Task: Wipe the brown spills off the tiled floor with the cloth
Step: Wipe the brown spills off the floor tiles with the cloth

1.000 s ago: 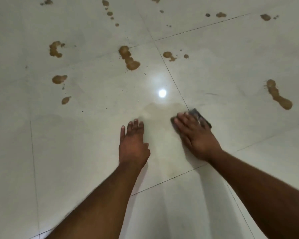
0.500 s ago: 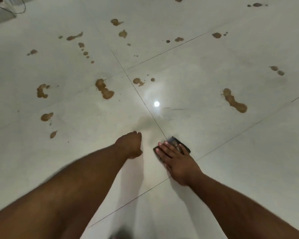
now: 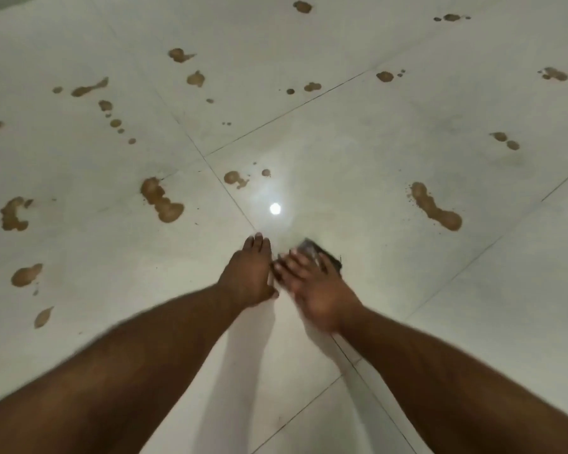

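Note:
My right hand [image 3: 312,286] lies flat on a small dark cloth [image 3: 329,257], pressing it to the pale tiled floor [image 3: 358,178]; the hand is blurred. My left hand [image 3: 248,273] rests palm down on the tile just left of it, almost touching, holding nothing. Brown spills lie beyond the hands: a long one [image 3: 162,199] ahead left, a small one [image 3: 235,179] straight ahead, a long one [image 3: 435,206] to the right. Several more dot the far tiles.
Other brown blotches sit at the left edge [image 3: 13,214] and lower left [image 3: 26,275]. A bright light reflection [image 3: 275,208] shines on the tile just beyond the hands. Dark grout lines cross the floor diagonally.
The view has pulled back and more floor shows. My left hand has come right beside the right one. The right hand stays on the cloth and is now blurred with motion.

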